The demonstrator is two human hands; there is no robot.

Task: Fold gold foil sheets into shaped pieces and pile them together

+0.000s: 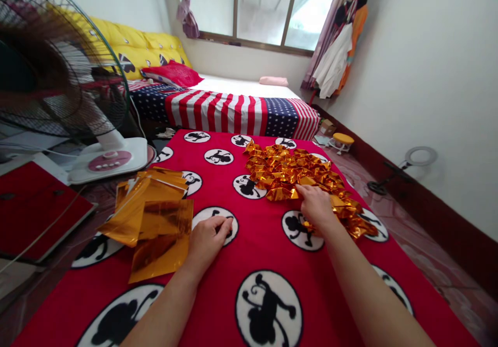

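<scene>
My left hand (209, 240) rests on the red cloth, fingers loosely bent and nothing seen in them. Just to its left lies a loose stack of flat gold foil paper sheets (165, 220), fanned out unevenly. Across the cloth, my right hand (316, 204) reaches into rows of folded gold foil paper pieces (295, 165), shaped like small ingots. Its fingers are closed at the near edge of the rows, on a folded piece (283, 194) by the fingertips. The other fingers of that hand are partly hidden.
The red cloth (210, 181) with monkey prints covers the table. A spinning fan (112, 155) stands at the left, beside a red box (37, 207). Behind are a bed (233, 111) and a window. On the right floor are a yellow stool (343, 138) and a ring-shaped stand (420, 156).
</scene>
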